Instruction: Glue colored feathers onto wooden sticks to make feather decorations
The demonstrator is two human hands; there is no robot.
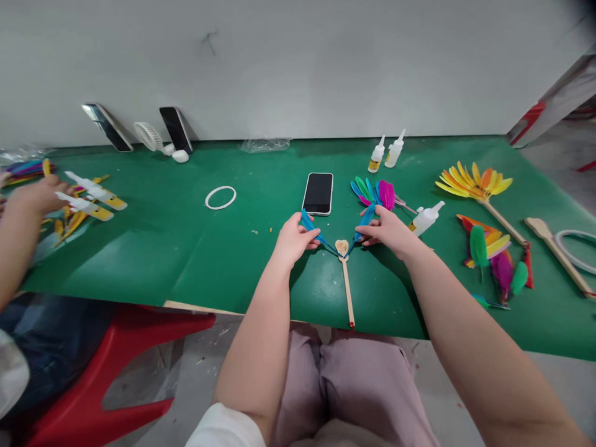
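Note:
A wooden stick with a heart-shaped head [346, 282] lies on the green table in front of me, its handle pointing toward my lap. My left hand [298, 238] pinches a blue feather [309, 223] whose quill end meets the heart from the left. From the right, my right hand [379, 231] pinches another blue feather [365, 218], its lower end also at the heart. The two feathers form a V. Just beyond my right hand lies a bunch of green, blue and pink feathers [372, 192], and a white glue bottle [426, 218] leans beside that wrist.
A phone [318, 194] lies beyond my hands, with two glue bottles [385, 152] farther back. To the right are a yellow feather fan [477, 183], loose feathers [500, 261] and a wooden stick [559, 254]. A white ring [220, 198] lies left. A co-worker's hand [40, 194] is at far left.

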